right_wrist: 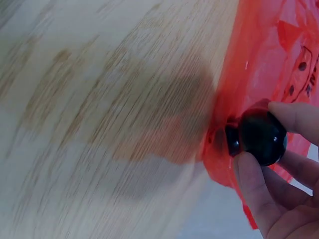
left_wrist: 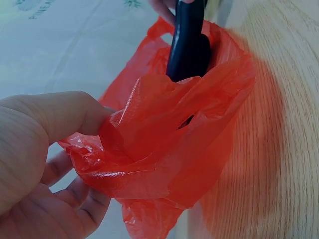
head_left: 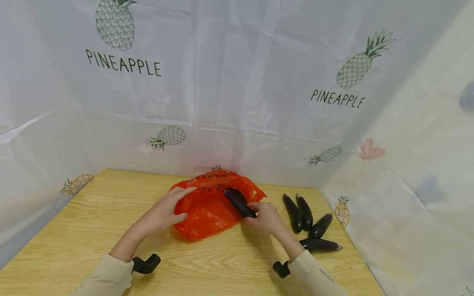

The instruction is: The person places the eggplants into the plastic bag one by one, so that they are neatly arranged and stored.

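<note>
Bag: thin, crinkled red plastic bag point(head_left: 205, 222), mouth gaping, at the far middle of the wood-grained table point(head_left: 214, 267).
Left hand point(head_left: 163, 209): thumb and fingers curved round the bag's left rim.
Right hand point(head_left: 264, 218): fingers gripping a glossy, elongated eggplant point(head_left: 238, 204), far end inside the mouth, beside another dark eggplant point(left_wrist: 205, 52).
Loose eggplants point(head_left: 306, 213): four, smooth, tapered, off to the right.
Backdrop: creased, pineapple-printed sheeting point(head_left: 237, 82).

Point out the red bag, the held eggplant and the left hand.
Red bag point(head_left: 203, 226): head view, on its lower wall.
Held eggplant point(head_left: 239, 204): head view, midway along its dark skin.
Left hand point(head_left: 165, 210): head view, on the back of it.
</note>
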Motion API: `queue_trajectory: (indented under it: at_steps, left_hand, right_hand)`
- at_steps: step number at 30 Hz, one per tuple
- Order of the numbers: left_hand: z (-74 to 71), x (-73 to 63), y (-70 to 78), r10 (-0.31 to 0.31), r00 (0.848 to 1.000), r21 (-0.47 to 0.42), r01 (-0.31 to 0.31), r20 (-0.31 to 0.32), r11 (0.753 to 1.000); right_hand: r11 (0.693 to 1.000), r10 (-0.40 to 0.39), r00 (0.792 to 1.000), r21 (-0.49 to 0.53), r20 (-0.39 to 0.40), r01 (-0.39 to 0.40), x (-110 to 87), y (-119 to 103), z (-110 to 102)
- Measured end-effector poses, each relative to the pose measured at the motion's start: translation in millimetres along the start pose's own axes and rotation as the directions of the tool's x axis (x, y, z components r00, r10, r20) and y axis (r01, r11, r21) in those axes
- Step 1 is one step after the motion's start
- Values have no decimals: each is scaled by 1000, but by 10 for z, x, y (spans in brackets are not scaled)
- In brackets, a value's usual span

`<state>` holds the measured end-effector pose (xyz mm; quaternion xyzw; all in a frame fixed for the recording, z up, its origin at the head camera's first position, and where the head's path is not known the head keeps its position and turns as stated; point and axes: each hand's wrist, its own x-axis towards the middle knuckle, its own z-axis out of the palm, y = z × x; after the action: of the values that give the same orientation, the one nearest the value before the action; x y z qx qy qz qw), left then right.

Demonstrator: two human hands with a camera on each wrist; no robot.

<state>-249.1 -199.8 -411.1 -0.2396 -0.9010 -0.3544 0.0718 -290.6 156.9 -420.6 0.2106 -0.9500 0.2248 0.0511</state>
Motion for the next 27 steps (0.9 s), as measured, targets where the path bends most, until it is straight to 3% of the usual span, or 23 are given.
queue_trajectory:
  at_steps: [7,12,27]
  left_hand:
    - [-10,-2,17,1,1000,5,-2,6,1000]
    - [-7,-1,24,10,1000,9,-10,5,1000]
    - [14,8,2,15,1000,14,-15,6,1000]
  right_hand:
    - [998,-4,1000,56,-19,5,123,-19,104]
    - [996,34,998,81,-51,-30,197,-31,195]
    - [994,92,991,74,-97,-85,268,-19,401]
